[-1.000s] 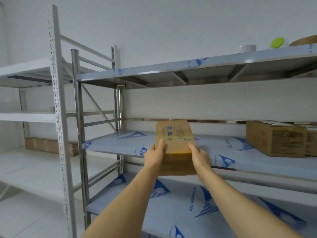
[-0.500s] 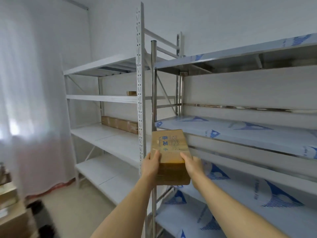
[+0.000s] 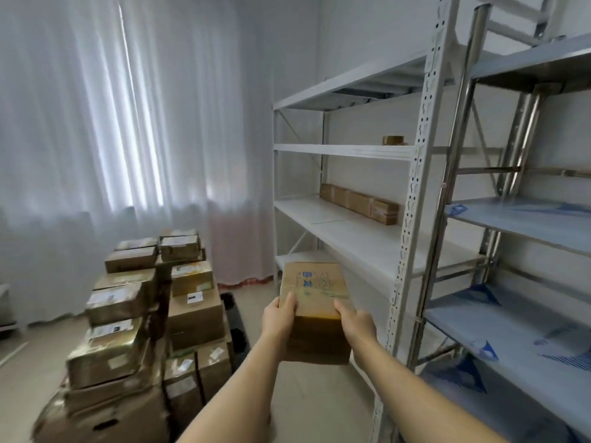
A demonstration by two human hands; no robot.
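Note:
I hold a small brown cardboard box (image 3: 315, 292) with blue print on its top out in front of me at mid-height. My left hand (image 3: 279, 318) grips its left side, thumb on the top face. My right hand (image 3: 356, 321) grips its right side in the same way. The box hangs in the air in front of the white shelf unit (image 3: 345, 241), above the floor.
A pile of taped cardboard boxes (image 3: 153, 314) stands on the floor at the left, before a white curtain (image 3: 128, 123). A long brown carton (image 3: 359, 203) lies on the white middle shelf. A steel rack (image 3: 524, 225) with blue-printed film stands at the right.
My view has swung left, from the steel rack to the white shelf unit and the box pile. The box stays in both hands and has come lower, away from the steel shelf.

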